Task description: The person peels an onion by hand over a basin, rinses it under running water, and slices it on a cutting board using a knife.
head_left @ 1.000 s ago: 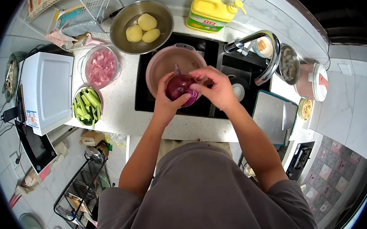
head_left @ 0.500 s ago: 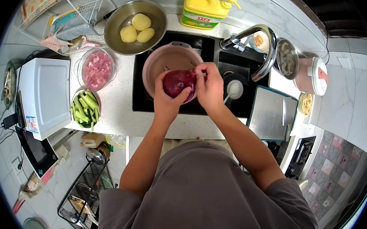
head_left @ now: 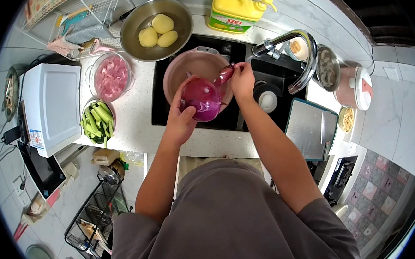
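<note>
White at nine o'clock from the pink basin, showing a boxy appliance. Towards eight, displaying cut green pieces in a bowl. At nine, nearer the basin, holding pink meat in a clear bowl. At eleven, containing three peeled potatoes in a metal pan. At six, over the basin's near side, cupping the red onion in the left hand, with fingers wrapping its left side and thumb pressing its lower left. At four, just beside the onion, pinching a dark red strip between closed fingertips of the right hand; not telling whether joined to the onion. At one, standing the yellow jug behind the black sink. Between three and four, lying inside the sink, exposing a round white item. At three, arching the chrome tap over the sink's right side. At four, resting a teal-rimmed board on the counter. Farther right, near three, seating a metal bowl beside a pink lidded pot.
</note>
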Demonstrator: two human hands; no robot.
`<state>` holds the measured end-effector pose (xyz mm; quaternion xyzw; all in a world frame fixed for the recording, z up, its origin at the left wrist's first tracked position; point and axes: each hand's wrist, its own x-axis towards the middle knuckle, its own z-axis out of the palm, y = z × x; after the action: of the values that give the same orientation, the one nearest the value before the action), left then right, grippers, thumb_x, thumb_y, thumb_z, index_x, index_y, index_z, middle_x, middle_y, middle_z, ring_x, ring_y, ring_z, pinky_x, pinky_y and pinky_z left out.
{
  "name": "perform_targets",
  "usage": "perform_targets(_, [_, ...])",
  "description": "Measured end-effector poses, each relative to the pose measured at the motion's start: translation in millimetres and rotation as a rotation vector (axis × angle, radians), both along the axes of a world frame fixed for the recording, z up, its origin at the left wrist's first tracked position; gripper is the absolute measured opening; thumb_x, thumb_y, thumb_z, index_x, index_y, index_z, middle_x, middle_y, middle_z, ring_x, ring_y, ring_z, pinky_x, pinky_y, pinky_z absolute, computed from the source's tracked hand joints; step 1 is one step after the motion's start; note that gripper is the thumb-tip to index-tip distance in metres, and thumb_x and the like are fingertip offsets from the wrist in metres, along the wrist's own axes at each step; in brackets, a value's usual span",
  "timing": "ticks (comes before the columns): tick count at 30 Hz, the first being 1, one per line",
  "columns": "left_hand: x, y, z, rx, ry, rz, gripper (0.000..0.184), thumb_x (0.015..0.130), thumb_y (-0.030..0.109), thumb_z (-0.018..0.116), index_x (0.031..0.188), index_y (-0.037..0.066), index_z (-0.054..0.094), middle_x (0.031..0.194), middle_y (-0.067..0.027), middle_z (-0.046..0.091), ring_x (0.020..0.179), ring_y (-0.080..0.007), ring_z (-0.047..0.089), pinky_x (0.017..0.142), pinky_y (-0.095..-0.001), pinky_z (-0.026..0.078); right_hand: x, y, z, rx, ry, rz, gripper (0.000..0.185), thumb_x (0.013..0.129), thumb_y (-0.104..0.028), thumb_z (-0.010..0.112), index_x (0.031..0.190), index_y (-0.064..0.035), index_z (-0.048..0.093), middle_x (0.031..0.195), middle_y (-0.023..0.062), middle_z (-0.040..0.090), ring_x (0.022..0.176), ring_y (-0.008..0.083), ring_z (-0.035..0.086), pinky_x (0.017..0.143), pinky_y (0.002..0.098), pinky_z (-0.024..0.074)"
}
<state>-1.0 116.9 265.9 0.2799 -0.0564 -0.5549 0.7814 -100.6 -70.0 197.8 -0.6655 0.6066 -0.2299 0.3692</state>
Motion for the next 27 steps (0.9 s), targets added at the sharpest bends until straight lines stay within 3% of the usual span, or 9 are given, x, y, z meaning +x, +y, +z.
perform_targets(2, [7.2, 2.4, 7.0, 0.128, -0.279, 0.005, 0.081, 0.082, 0.007, 0.075, 0.154, 0.005, 0.037, 0.148, -0.0109, 0.048, 0.135, -0.0228, 0.050, 0.115, -0.0354, 0.040, -5.1, -4.9, -4.5, 0.006, -0.006, 0.171, 0.012, 0.099, -0.011, 0.058, 0.102, -0.0044, 0.067, 0.097, 0.0200, 0.071, 0.093, 0.0407, 0.069, 0.083, 0.0448, 0.0536])
perform_targets(4, [8.2, 2.8, 8.8, 0.160, -0.312, 0.019, 0.080, 0.082, 0.006, 0.075, 0.153, 0.005, 0.039, 0.147, -0.0107, 0.049, 0.135, -0.0225, 0.050, 0.115, -0.0356, 0.040, -5.8, -8.6, -4.7, 0.049, 0.014, 0.449, 0.015, 0.097, -0.010, 0.060, 0.107, -0.0079, 0.072, 0.108, 0.0176, 0.070, 0.093, 0.0380, 0.069, 0.085, 0.0406, 0.0541])
perform_targets(5, [7.8, 1.7, 9.0, 0.185, -0.345, 0.020, 0.078, 0.082, 0.005, 0.074, 0.152, 0.004, 0.040, 0.146, -0.0105, 0.050, 0.134, -0.0222, 0.050, 0.115, -0.0359, 0.040, -7.7, -7.4, -5.0, 0.050, 0.015, 0.456, 0.015, 0.097, -0.010, 0.060, 0.107, -0.0079, 0.072, 0.108, 0.0176, 0.070, 0.093, 0.0380, 0.069, 0.085, 0.0406, 0.0541])
perform_targets(7, [7.1, -0.1, 4.8, 0.249, -0.374, 0.028, 0.076, 0.082, 0.005, 0.075, 0.151, 0.004, 0.042, 0.145, -0.0101, 0.051, 0.133, -0.0220, 0.051, 0.114, -0.0359, 0.041, -5.5, 3.4, 42.0, -0.098, -0.255, 0.599, 0.017, 0.095, -0.008, 0.067, 0.111, -0.0064, 0.073, 0.104, 0.0109, 0.072, 0.086, 0.0264, 0.071, 0.083, 0.0321, 0.0555])
perform_targets(10, [6.6, -1.9, 7.0, 0.332, -0.450, 0.019, 0.073, 0.083, 0.007, 0.077, 0.148, 0.005, 0.045, 0.141, -0.0099, 0.054, 0.129, -0.0217, 0.054, 0.112, -0.0356, 0.043, -13.6, 18.5, 121.9, -0.140, -0.379, 0.812, 0.021, 0.088, -0.004, 0.074, 0.109, -0.0065, 0.075, 0.107, 0.0094, 0.070, 0.083, 0.0229, 0.070, 0.079, 0.0299, 0.0570])
perform_targets(13, [5.4, -4.8, 11.6, 0.376, -0.561, -0.023, 0.073, 0.083, 0.011, 0.079, 0.147, 0.006, 0.046, 0.138, -0.0109, 0.056, 0.127, -0.0222, 0.055, 0.108, -0.0353, 0.046, -17.9, 27.0, 137.9, -0.233, -0.292, 0.898, 0.018, 0.081, -0.007, 0.079, 0.099, -0.0089, 0.077, 0.099, 0.0070, 0.069, 0.087, 0.0233, 0.069, 0.072, 0.0331, 0.0584])
perform_targets(20, [0.2, -9.3, 21.7, 0.571, -0.928, -0.077, 0.079, 0.076, 0.020, 0.086, 0.144, 0.006, 0.048, 0.134, -0.0148, 0.055, 0.122, -0.0273, 0.058, 0.103, -0.0372, 0.049, -24.6, 31.2, 145.7, -0.364, -0.079, 0.926, 0.020, 0.077, -0.009, 0.081, 0.095, -0.0096, 0.075, 0.097, 0.0027, 0.072, 0.067, 0.0197, 0.069, 0.059, 0.0304, 0.0585])
perform_targets(24, [-5.5, -12.4, 20.1, 0.608, -1.126, -0.027, 0.077, 0.075, 0.018, 0.084, 0.143, 0.008, 0.050, 0.133, -0.0145, 0.060, 0.120, -0.0262, 0.061, 0.104, -0.0363, 0.049, -26.8, 26.8, 133.1, -0.514, -0.074, 0.942, 0.016, 0.075, -0.005, 0.079, 0.089, -0.0093, 0.072, 0.092, 0.0023, 0.071, 0.067, 0.0216, 0.069, 0.059, 0.0308, 0.0585])
perform_targets(27, [-8.5, -16.8, 21.9, 0.623, -1.172, -0.024, 0.081, 0.072, 0.022, 0.088, 0.141, 0.006, 0.049, 0.131, -0.0165, 0.054, 0.119, -0.0313, 0.058, 0.102, -0.0403, 0.049, -27.4, 29.0, 130.9, -0.542, -0.072, 0.886, 0.014, 0.072, -0.007, 0.076, 0.082, -0.0089, 0.067, 0.085, 0.0015, 0.066, 0.067, 0.0248, 0.067, 0.059, 0.0352, 0.0569])
